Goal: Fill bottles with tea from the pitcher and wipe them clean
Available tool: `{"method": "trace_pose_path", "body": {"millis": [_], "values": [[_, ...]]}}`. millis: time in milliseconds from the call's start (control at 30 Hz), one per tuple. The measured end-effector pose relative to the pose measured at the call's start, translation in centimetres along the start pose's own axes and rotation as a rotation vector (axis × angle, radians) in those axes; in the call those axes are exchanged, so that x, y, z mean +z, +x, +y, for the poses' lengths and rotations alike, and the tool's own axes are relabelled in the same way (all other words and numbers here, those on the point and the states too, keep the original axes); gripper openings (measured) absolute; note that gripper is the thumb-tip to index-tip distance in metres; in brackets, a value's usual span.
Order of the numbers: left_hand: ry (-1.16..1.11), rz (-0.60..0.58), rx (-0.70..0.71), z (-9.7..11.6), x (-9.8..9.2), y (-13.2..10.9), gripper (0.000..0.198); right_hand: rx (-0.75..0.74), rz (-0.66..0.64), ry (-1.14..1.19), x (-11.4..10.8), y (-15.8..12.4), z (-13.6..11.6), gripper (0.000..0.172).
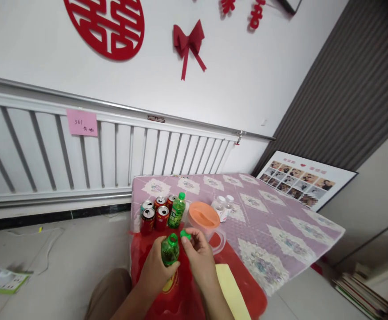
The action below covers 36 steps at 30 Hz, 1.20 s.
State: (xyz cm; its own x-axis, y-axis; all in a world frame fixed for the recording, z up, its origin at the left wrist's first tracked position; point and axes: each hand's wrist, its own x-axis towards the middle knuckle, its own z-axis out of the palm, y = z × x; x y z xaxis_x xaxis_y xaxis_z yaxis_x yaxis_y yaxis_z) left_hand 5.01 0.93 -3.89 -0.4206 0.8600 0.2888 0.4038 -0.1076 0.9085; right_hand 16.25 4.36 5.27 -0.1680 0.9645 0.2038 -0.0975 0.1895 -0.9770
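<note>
Head view, left hand: your left hand (156,269) comes up from the lower edge, palm turned inward, over the red cloth (187,298).
Left fingers: curled and clamped around the body of the small green bottle (170,251).
Bottle: upright in that grip, its open neck clear above your fingers, at the near edge of the table (280,222).
Right hand: your right hand (199,258) sits just beside the bottle, wrist low, fingers raised.
Right fingers: thumb and fingertips pinched together on the green cap (185,234).
Cap: just right of the bottle's neck and level with it, apart from it.
Behind the hands: a capped green bottle (176,211), red cans (154,215), an orange-lidded jug (203,218).
</note>
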Motion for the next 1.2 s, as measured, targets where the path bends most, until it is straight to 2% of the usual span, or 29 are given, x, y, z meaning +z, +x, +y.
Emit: {"method": "trace_pose_path", "body": {"millis": [233, 533, 833, 967, 1200], "values": [[0.008, 0.025, 0.028, -0.9, 0.6, -0.1, 0.066, -0.031, -0.010, -0.014, 0.7, 0.7, 1.8, 0.025], [0.014, 0.040, 0.019, -1.2, 0.9, -0.1, 0.065, -0.008, -0.093, -0.110, 0.5, 0.3, 1.5, 0.034], [0.012, 0.046, 0.033, -1.0, 0.8, 0.0, 0.062, -0.044, -0.152, -0.196, 0.1, 0.6, 2.2, 0.029], [0.010, 0.045, 0.038, -1.0, 0.8, -0.1, 0.064, -0.072, -0.214, -0.284, 0.0, 1.1, 1.8, 0.027], [0.005, 0.021, 0.016, -0.7, 0.6, 0.0, 0.066, -0.249, -0.395, -0.574, -0.7, 2.5, -0.7, 0.018]]}}
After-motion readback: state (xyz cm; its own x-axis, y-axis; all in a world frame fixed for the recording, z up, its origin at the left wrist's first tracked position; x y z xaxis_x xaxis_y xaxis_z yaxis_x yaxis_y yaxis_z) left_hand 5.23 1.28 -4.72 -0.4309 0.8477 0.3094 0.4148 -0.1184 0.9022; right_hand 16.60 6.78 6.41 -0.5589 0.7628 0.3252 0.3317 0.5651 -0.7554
